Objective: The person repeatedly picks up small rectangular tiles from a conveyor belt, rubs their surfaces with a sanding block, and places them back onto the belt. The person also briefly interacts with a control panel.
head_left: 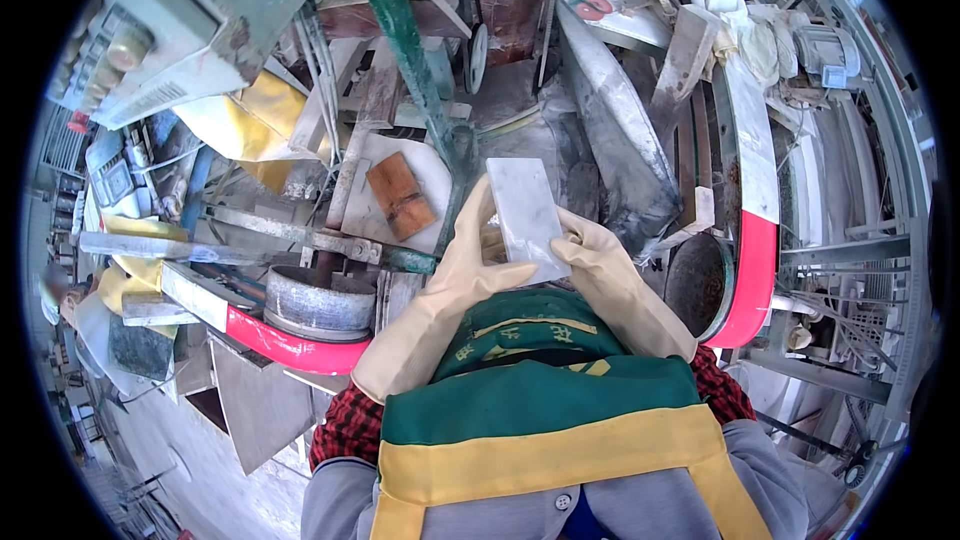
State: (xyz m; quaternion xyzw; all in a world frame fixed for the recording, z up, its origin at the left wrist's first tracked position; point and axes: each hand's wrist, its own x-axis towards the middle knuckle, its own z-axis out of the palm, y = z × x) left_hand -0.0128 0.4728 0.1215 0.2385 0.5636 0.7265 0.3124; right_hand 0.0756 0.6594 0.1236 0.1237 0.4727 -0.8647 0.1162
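A pale grey-white rectangular stone slab (pixel 526 212) with faint veins is held upright in front of my apron. My left hand (pixel 470 252), in a cream rubber glove, grips its left side, with the thumb across the lower corner. My right hand (pixel 588 246), gloved the same way, closes on the lower right edge. The fingers behind the slab are partly hidden. Below the hands is my green apron (pixel 540 410) with a yellow band.
A reddish-brown block (pixel 400 197) lies on a pale board to the left. A dusty metal drum (pixel 318 302) and a round pan (pixel 698 285) flank me, beside red-and-white curved rails (pixel 755 275). Ahead stand a green post (pixel 405 35) and a large grey metal guard (pixel 615 110).
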